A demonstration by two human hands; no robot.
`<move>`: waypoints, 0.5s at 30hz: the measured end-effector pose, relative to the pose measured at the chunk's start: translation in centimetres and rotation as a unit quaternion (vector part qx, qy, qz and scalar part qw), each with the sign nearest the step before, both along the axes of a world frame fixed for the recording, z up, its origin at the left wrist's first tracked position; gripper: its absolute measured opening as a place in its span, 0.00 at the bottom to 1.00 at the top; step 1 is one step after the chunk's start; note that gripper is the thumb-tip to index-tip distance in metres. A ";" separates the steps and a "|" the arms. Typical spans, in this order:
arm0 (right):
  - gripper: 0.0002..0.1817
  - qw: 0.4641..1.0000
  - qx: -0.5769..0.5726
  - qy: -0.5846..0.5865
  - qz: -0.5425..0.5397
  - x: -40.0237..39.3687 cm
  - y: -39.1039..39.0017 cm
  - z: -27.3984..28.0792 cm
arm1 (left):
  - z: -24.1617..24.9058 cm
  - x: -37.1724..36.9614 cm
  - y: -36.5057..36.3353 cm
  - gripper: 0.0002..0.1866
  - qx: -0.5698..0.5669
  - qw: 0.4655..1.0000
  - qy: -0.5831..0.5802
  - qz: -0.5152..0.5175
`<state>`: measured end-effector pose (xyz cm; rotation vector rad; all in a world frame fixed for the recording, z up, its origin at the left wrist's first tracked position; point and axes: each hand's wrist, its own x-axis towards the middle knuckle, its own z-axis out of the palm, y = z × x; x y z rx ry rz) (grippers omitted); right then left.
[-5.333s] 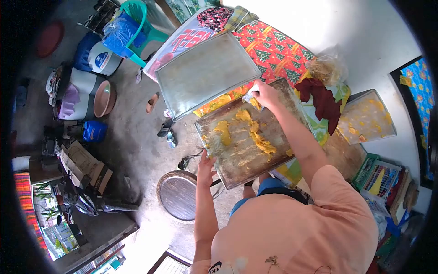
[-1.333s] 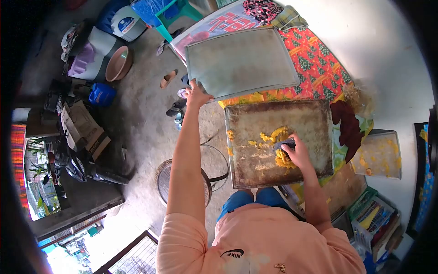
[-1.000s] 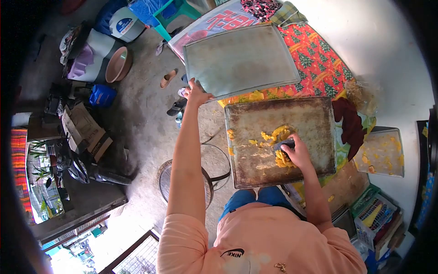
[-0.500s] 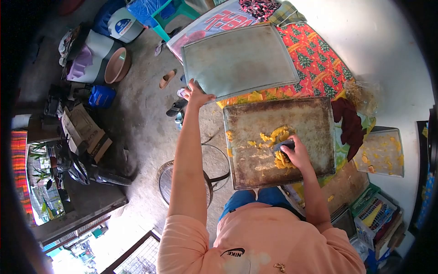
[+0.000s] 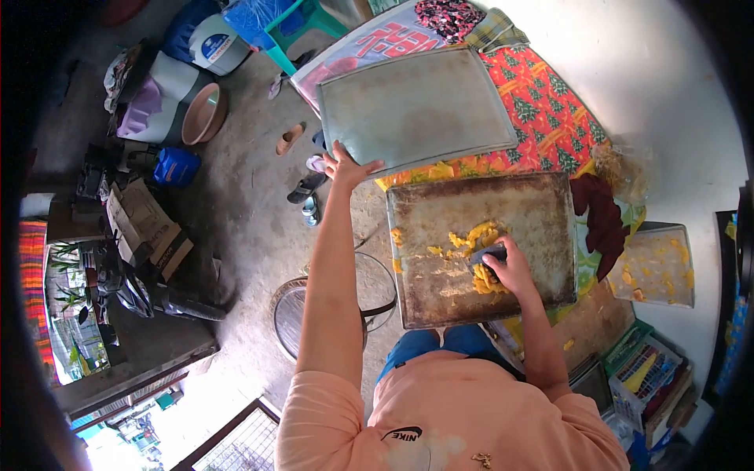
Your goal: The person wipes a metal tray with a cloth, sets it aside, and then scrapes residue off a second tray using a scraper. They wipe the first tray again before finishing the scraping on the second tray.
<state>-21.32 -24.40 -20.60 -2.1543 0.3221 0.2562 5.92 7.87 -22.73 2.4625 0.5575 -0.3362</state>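
My right hand (image 5: 515, 272) is closed around a small dark scraper (image 5: 488, 255), which rests on a worn, brown-stained baking tray (image 5: 526, 204). Yellow, crumbly scraps (image 5: 481, 234) lie heaped around the scraper, with a few more near the tray's left edge. Farther off, my left hand (image 5: 348, 167) is at the near left corner of a second, greyer metal tray (image 5: 420, 106). Its fingers are spread, the fingertips at the tray's edge. The palm side is hidden.
Under the trays is a table with a red tree-print cloth (image 5: 542, 102). A maroon cloth (image 5: 601, 220) lies right of the stained tray. Beyond it stands another tray (image 5: 656, 271) with yellow bits. A round-topped stool (image 5: 294, 318) and sandals (image 5: 306, 187) are on the floor.
My left hand's fingers have spread a little wider at the far tray's corner. The right hand and scraper look almost unmoved. The whole view has shifted slightly.
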 end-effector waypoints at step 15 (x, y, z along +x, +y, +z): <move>0.22 0.997 0.012 -0.030 -0.064 -0.8 0.2 0.4 | 1.6 -2.9 1.8 0.12 0.029 0.970 -0.241 -0.014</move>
